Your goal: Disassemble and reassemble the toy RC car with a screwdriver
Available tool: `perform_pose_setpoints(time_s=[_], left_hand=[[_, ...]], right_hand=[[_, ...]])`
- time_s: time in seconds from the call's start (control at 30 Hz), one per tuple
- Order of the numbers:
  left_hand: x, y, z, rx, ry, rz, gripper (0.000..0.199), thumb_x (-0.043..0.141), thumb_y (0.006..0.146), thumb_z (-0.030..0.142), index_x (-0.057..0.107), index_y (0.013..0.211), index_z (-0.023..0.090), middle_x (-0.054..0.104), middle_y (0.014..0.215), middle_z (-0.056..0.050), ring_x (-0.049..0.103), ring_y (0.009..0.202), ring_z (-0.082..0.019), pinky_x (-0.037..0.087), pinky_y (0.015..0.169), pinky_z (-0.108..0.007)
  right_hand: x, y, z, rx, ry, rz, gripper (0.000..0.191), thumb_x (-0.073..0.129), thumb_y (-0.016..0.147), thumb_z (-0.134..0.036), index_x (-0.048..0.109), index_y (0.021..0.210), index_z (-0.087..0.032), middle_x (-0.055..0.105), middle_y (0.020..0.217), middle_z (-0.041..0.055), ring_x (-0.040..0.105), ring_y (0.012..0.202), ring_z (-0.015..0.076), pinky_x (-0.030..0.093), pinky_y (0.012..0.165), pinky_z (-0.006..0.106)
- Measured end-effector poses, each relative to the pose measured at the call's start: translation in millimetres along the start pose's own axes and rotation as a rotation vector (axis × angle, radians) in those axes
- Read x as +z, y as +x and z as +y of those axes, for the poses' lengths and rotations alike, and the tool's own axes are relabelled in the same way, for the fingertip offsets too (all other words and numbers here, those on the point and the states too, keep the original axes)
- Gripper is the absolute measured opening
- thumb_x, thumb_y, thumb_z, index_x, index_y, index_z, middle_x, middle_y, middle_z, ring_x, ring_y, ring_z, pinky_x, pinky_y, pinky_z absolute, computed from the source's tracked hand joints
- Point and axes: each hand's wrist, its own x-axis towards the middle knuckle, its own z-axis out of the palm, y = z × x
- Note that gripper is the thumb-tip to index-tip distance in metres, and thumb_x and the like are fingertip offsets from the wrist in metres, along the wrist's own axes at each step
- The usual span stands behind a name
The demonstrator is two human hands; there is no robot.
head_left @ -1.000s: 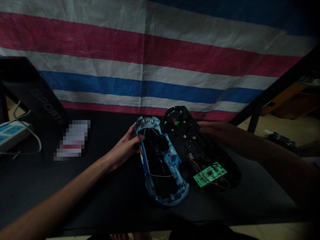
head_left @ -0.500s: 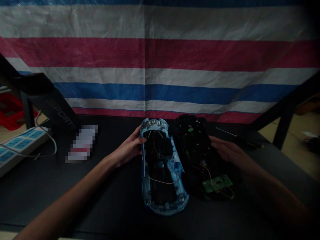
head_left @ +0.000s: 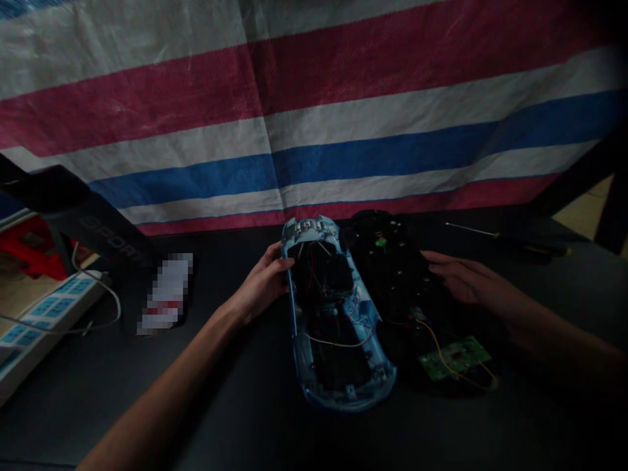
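Note:
A light-blue toy car body shell (head_left: 366,307) lies upside down on the black tabletop, its hollow inside and thin wires facing up. My left hand (head_left: 265,278) grips its left edge near the far end, thumb on the rim and fingers partly hidden behind. Close along the shell's right side is the black toy car chassis (head_left: 392,268), underside up. A green circuit board (head_left: 456,358) on a yellow wire sits at its near end. My right hand (head_left: 466,281) is closed against the chassis's right side, with its fingertips at the edge and its lower part in shadow.
A screwdriver (head_left: 524,248) lies at the far right. On the left are a blurred-out pale item (head_left: 167,291), a white power strip (head_left: 49,327) with a cable, and a dark "SPORT" object (head_left: 108,229). A striped tarp (head_left: 314,157) hangs behind the black tabletop (head_left: 210,418).
My view has tilted and turned slightly, so the shell, chassis and hands appear shifted to the right. Both hands stay on the same parts.

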Motion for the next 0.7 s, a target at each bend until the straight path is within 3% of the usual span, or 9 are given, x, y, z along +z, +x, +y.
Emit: perform_pose_setpoints(time_s=[0.1, 0.2, 0.53, 0.7], left_hand=[[2.0, -0.5, 0.6, 0.006, -0.013, -0.021, 0.047, 0.077, 0.085, 0.033, 0.061, 0.129, 0.025, 0.067, 0.114, -0.004, 0.064, 0.099, -0.022, 0.05, 0.09, -0.037], [2.4, -4.2, -0.3, 0.014, -0.027, -0.005, 0.049, 0.075, 0.089, 0.034, 0.059, 0.135, 0.026, 0.067, 0.118, -0.006, 0.064, 0.102, -0.023, 0.05, 0.09, -0.038], [-0.6, -10.9, -3.2, 0.014, -0.027, -0.02, 0.058, 0.073, 0.092, 0.037, 0.055, 0.147, 0.03, 0.066, 0.139, -0.007, 0.06, 0.125, -0.033, 0.049, 0.098, -0.042], [1.2, -12.1, -3.6, 0.017, -0.018, 0.01, 0.057, 0.074, 0.091, 0.036, 0.057, 0.145, 0.027, 0.065, 0.139, -0.008, 0.06, 0.124, -0.033, 0.049, 0.098, -0.042]], right_hand=[[5.9, -2.4, -5.2, 0.14, 0.235, -0.078, 0.029, 0.065, 0.088, -0.038, 0.08, 0.113, -0.041, 0.072, 0.135, 0.0109, 0.072, 0.117, 0.0302, 0.058, 0.09, 0.042], [8.1, -4.7, -8.8, 0.192, 0.261, -0.089, 0.03, 0.062, 0.091, -0.037, 0.077, 0.117, -0.041, 0.07, 0.14, 0.0088, 0.072, 0.117, 0.0268, 0.056, 0.089, 0.038], [-12.5, 22.1, 3.3, 0.209, 0.259, -0.209, 0.046, 0.058, 0.092, -0.029, 0.069, 0.136, -0.031, 0.072, 0.134, 0.014, 0.075, 0.109, 0.0268, 0.056, 0.081, 0.036], [-11.4, 18.8, 4.7, 0.146, 0.284, -0.216, 0.036, 0.06, 0.09, -0.026, 0.075, 0.123, -0.031, 0.077, 0.126, 0.0083, 0.076, 0.106, 0.0243, 0.058, 0.082, 0.033]])
